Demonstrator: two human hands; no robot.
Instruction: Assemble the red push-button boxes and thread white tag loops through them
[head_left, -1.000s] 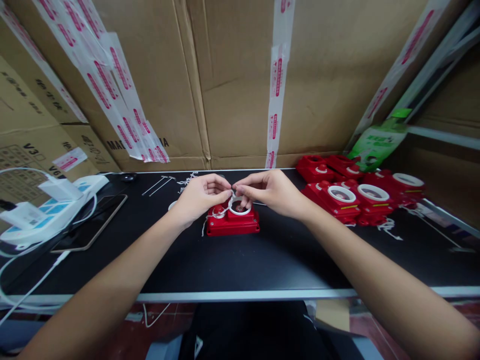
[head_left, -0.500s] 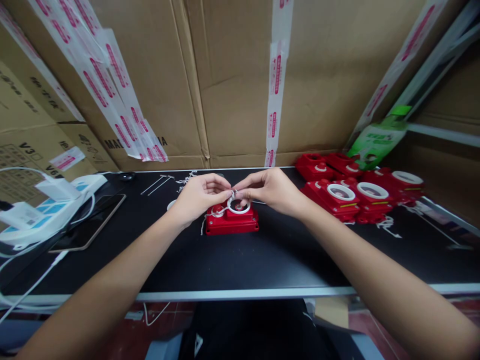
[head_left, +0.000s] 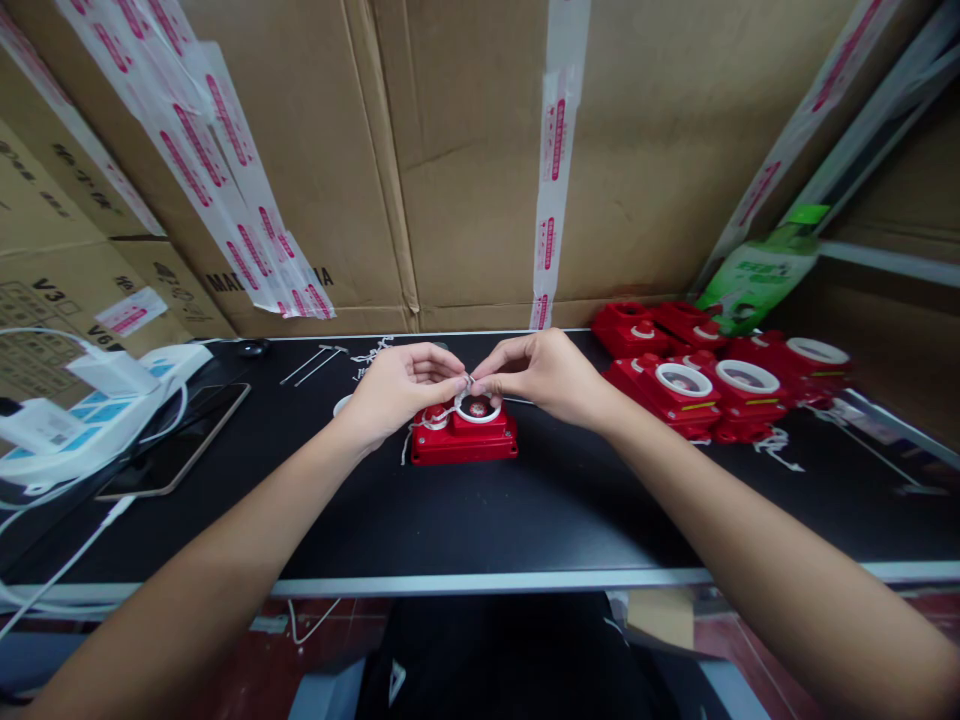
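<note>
On the black table, a red housing (head_left: 469,446) with a white ring (head_left: 478,416) around its round opening lies in front of me. A thin white string (head_left: 445,411) runs across its left side and up to my fingertips. My left hand (head_left: 409,390) pinches the string just above the ring. From the other side, my right hand (head_left: 536,375) pinches it too, its fingertips almost touching the left ones. The exact knot or end between the fingers is too small to make out.
Several more red housings (head_left: 682,385) stand at the right, by a green bottle (head_left: 765,270). Metal T-shaped tools (head_left: 315,365) and loose strings (head_left: 371,352) lie behind my left hand. A phone (head_left: 180,440) and a power strip (head_left: 180,365) with cables occupy the left. Cardboard (head_left: 465,180) walls the back.
My right fingertips have drawn up slightly out of the ring's opening, leaving its inside more visible. Both hands still pinch the string.
</note>
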